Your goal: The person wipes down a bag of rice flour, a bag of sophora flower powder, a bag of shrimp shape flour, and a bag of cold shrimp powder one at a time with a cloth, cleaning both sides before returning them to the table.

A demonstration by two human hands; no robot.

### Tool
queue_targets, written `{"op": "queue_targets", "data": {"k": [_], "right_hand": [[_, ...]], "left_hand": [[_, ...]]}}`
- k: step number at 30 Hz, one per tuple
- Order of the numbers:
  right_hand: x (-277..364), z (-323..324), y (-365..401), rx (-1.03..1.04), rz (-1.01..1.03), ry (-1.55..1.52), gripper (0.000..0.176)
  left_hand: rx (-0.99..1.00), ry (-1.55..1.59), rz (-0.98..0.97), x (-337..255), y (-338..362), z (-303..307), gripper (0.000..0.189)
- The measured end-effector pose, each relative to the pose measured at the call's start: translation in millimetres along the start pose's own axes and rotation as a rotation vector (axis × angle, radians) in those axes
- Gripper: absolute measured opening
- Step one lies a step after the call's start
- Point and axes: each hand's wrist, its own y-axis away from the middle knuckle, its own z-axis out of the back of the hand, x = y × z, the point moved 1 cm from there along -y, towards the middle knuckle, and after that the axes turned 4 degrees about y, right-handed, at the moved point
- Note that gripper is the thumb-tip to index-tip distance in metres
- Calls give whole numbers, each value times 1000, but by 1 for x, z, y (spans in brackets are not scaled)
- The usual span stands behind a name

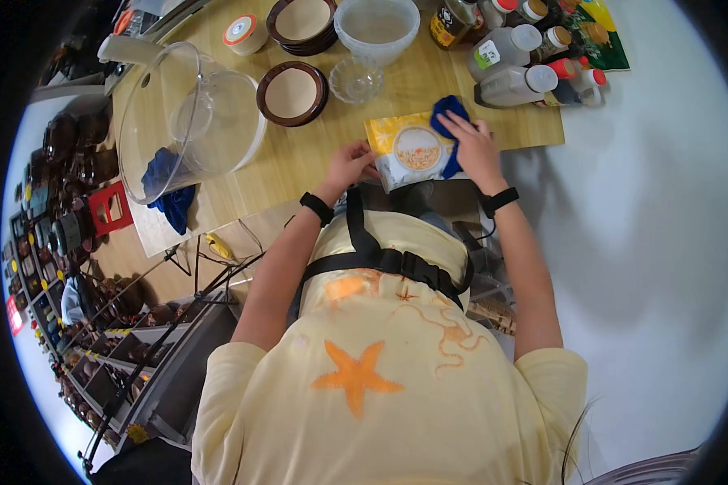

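A yellow and white food packet (416, 151) lies at the table's front edge, with a bowl pictured on it. My left hand (352, 166) is at the packet's left edge, its fingers curled against the side; whether they pinch it is hard to tell. On the packet's right part is a dark blue cloth (449, 115), partly under my right hand (473, 145), whose fingers press on it. Just beyond the packet stand a small clear glass bowl (356, 80) and a brown-rimmed dish (292, 94).
A large clear container (251, 121) stands on the wooden table (299, 158) at left, near another blue cloth (172, 212). Behind are stacked dishes (301, 20), a translucent tub (376, 28) and a lidded cup (244, 35). Several bottles (514, 85) crowd the right end.
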Motion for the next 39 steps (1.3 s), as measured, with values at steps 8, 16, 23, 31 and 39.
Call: {"op": "queue_targets", "data": {"k": [8,16,23,31,39], "right_hand": [[-33,26,26,-63,-44,-134,48],[70,29,-28,-27,199,-334,41],[100,-12,-31,11,286,-115,41],[83,9,16,178,527,-251,36],[32,25,31,200,409,-202,38]], "left_hand": [[25,2,22,-1,0,2,12],[39,18,34,-9,3,5,13],[6,-49,-24,-5,5,1,19],[-64,-218,-90,9,-4,1,19],[0,-43,-48,9,-5,0,19]]}}
